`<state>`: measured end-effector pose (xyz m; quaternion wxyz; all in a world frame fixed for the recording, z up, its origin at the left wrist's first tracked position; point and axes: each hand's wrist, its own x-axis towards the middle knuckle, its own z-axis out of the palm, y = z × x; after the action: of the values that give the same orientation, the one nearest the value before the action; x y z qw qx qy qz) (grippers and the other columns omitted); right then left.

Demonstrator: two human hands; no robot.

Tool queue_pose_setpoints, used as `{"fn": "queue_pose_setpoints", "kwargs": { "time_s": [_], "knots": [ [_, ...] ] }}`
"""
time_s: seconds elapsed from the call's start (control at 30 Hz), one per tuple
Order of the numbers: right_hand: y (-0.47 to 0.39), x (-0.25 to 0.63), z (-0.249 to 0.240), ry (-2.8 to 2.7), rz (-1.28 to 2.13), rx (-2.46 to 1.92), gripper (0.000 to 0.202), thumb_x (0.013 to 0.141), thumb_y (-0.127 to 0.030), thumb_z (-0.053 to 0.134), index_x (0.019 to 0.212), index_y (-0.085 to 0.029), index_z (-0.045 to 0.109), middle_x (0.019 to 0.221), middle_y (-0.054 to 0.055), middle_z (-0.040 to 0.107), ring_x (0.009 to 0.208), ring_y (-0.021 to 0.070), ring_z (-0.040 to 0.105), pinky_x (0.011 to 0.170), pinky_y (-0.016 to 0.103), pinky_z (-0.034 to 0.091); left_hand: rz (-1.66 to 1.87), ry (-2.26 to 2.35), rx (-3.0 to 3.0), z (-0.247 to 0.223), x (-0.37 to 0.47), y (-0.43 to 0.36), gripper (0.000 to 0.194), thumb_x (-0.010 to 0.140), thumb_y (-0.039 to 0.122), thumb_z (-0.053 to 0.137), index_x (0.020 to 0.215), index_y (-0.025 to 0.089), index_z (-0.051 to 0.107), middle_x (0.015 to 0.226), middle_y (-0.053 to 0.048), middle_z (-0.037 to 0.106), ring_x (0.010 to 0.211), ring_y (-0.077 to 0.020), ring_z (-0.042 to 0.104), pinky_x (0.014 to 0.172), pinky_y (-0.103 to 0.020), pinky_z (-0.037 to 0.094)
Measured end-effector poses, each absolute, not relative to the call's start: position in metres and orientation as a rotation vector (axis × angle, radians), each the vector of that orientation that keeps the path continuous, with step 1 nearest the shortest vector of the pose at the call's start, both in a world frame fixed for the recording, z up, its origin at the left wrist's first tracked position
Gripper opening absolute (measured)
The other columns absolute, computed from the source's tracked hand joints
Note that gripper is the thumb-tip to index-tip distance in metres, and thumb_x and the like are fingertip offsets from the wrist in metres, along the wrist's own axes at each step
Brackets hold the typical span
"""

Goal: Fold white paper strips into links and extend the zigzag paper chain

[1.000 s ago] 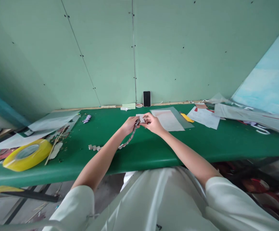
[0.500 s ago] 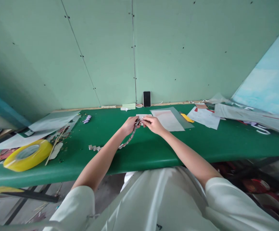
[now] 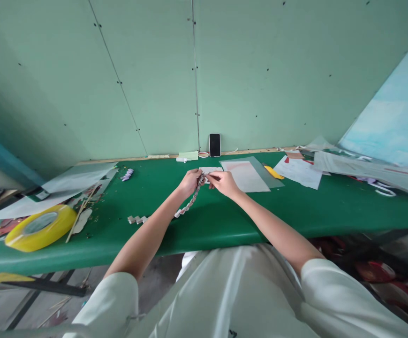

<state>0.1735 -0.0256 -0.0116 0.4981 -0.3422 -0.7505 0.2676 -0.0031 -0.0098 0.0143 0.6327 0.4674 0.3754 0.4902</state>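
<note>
A zigzag folded-paper chain [image 3: 192, 201] runs from between my hands down to the green tabletop. It passes under my left forearm, and its far end lies to the left of that arm. My left hand [image 3: 189, 183] is closed around the chain's upper end. Close beside it, my right hand [image 3: 225, 182] pinches at the same end with thumb and fingers; any small piece in that pinch is too small to make out. Behind the fingers lies a pale paper piece [image 3: 215, 169], partly covered by the hands.
The green table [image 3: 288, 211] bears white sheets [image 3: 248, 176] and a yellow cutter [image 3: 273, 172] on the right. A yellow tape roll [image 3: 61, 224], sticks and scraps lie left, with a small purple folded piece [image 3: 127, 174]. A phone [image 3: 215, 145] leans against the wall.
The chain's loose end has slid slightly left on the table. Both hands stay at nearly the same spot, with small finger movements at the chain's upper end.
</note>
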Motion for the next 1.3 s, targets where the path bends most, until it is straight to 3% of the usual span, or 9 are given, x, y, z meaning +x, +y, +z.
{"fn": "queue_pose_setpoints", "kwargs": {
  "time_s": [0.13,0.27,0.37,1.3],
  "knots": [
    [-0.030,0.170,-0.012,-1.809,0.637,-0.859,0.045,0.098,-0.060,0.062,0.078,-0.022,0.075,0.057,0.003,0.066,0.050,0.0211,0.063,0.052,0.034,0.051,1.162,0.898,1.092,0.009,-0.002,-0.008,0.022,0.094,0.022,0.068,0.075,0.016,0.058,0.070,-0.004,0.059,0.058,-0.0135,0.055,0.056,-0.025,0.046],
    [-0.035,0.164,-0.009,-1.855,0.377,-0.875,0.052,0.099,-0.051,0.061,0.057,-0.021,0.061,0.052,0.003,0.059,0.049,0.0171,0.053,0.052,0.032,0.043,1.167,0.913,1.081,0.003,0.000,-0.008,0.023,0.092,0.020,0.071,0.075,0.017,0.056,0.066,0.000,0.053,0.055,-0.0113,0.051,0.053,-0.022,0.042],
    [-0.036,0.160,-0.011,-1.849,0.290,-0.917,0.052,0.097,-0.044,0.062,0.052,-0.020,0.054,0.051,0.003,0.056,0.050,0.0157,0.049,0.052,0.031,0.039,1.170,0.916,1.067,0.001,0.003,-0.009,0.024,0.091,0.020,0.073,0.075,0.018,0.054,0.063,0.002,0.050,0.054,-0.0107,0.050,0.053,-0.021,0.042],
    [-0.039,0.160,-0.007,-1.813,0.389,-0.958,0.044,0.091,-0.032,0.060,0.051,-0.020,0.044,0.049,-0.002,0.042,0.051,0.0120,0.036,0.054,0.029,0.027,1.199,0.975,1.246,-0.012,0.003,0.001,0.027,0.095,0.028,0.069,0.075,0.018,0.054,0.063,0.002,0.049,0.053,-0.0100,0.048,0.052,-0.022,0.042]
  ]
}}
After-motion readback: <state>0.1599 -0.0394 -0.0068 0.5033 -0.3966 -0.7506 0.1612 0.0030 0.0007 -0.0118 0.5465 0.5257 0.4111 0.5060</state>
